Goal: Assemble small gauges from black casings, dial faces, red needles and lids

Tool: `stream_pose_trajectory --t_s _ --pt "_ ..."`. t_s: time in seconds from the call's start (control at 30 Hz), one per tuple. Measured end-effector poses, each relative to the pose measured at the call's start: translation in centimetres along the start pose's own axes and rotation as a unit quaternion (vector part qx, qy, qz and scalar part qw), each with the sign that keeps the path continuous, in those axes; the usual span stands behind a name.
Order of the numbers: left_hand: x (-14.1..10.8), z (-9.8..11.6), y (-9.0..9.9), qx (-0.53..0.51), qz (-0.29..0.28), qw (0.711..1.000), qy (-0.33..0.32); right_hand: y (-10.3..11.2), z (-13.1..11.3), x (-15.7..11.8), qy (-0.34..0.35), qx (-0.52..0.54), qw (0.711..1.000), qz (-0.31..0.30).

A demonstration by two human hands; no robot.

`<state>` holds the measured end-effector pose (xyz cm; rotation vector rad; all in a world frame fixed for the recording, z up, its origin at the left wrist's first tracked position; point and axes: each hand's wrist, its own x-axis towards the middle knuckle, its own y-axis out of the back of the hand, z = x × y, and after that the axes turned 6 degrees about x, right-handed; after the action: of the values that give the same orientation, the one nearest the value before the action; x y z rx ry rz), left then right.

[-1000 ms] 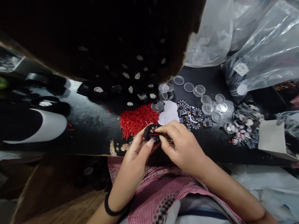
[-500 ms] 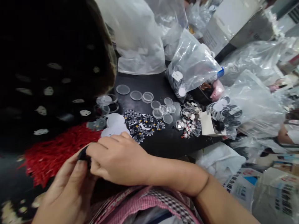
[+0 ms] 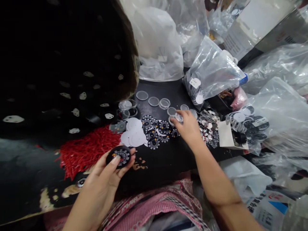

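Black tabletop (image 3: pixel 166 158) at centre. Your hands are apart: left hand (image 3: pixel 102 184) clamped on the dial (image 3: pixel 124 155), lower left of centre; right hand (image 3: pixel 189 127) at the clear rings (image 3: pixel 178 117), grip indeterminable. Separating one likely requires a fingertip pinch.

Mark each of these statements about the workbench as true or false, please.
1. The left hand holds a round black dial. True.
2. The white discs lie between the red pieces and the patterned black discs. True.
3. The right hand is in the red pieces. False: its fingers are at the clear round covers.
4. The small white box is upside down. False: its open side shows dark things inside.
5. Both hands are on the black dial. False: only the left hand is.
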<state>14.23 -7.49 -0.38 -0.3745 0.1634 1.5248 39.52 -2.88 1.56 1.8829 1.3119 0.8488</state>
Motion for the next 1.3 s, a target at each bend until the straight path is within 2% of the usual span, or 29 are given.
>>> stream_pose_trajectory --t_s 0.07,0.13,0.2,0.27,0.3,0.33,0.4,0.43,0.53,0.7,0.77,0.87,1.0,1.1,1.2,1.3 --pt "0.1 0.0 -0.3 -0.062 -0.015 0.996 0.067 0.4 2.7 1.3 -0.005 -0.055 0.998 0.008" --pt "0.1 0.1 -0.7 -0.119 -0.024 0.986 0.114 0.5 3.9 1.9 0.010 -0.043 0.999 0.011" --pt "0.2 0.4 -0.8 -0.167 -0.040 0.976 0.133 0.5 3.5 1.6 0.014 -0.018 0.999 0.039" --pt "0.3 0.5 -0.8 -0.212 -0.059 0.964 0.152 0.3 1.5 0.4 0.017 0.028 0.997 0.072" --pt "0.4 0.6 -0.8 -0.226 -0.065 0.958 0.166 0.2 0.1 -0.5 0.025 0.091 0.992 0.083" --pt "0.5 0.6 -0.8 -0.234 -0.064 0.953 0.179 -0.1 -1.6 -1.6 0.029 0.172 0.984 0.041" --pt "0.5 0.6 -0.8 -0.231 -0.058 0.953 0.186 -1.0 -5.0 -3.6 0.058 0.277 0.952 -0.115" --pt "0.4 0.6 -0.8 -0.220 -0.056 0.958 0.176 -1.6 -6.4 -4.4 0.088 0.299 0.937 -0.157" --pt "0.2 0.5 -0.5 -0.156 -0.045 0.979 0.122 -3.2 -8.7 -5.8 0.150 0.272 0.937 -0.162" --pt "-0.2 0.1 0.5 0.004 -0.048 0.999 0.025 -3.6 -9.3 -5.3 0.125 0.254 0.942 -0.180" --pt "-0.5 0.2 0.6 0.040 -0.051 0.998 -0.001 -3.7 -9.8 -5.1 0.117 0.221 0.953 -0.170" --pt "-0.8 0.4 0.6 0.068 -0.055 0.996 -0.020 -4.3 -10.9 -5.1 0.154 0.141 0.969 -0.131" --pt "-1.1 0.4 1.0 0.120 -0.042 0.990 -0.052 -5.5 -11.4 -5.2 0.195 0.108 0.969 -0.108" --pt "-1.1 0.3 1.8 0.146 -0.023 0.987 -0.063 -5.9 -11.6 -5.1 0.208 0.114 0.963 -0.126" --pt "-1.3 0.3 2.6 0.182 -0.007 0.981 -0.065 -5.8 -12.0 -5.1 0.216 0.126 0.952 -0.177" --pt "-1.6 0.5 3.1 0.254 -0.019 0.961 -0.104 -5.6 -12.3 -5.2 0.235 0.125 0.946 -0.184"
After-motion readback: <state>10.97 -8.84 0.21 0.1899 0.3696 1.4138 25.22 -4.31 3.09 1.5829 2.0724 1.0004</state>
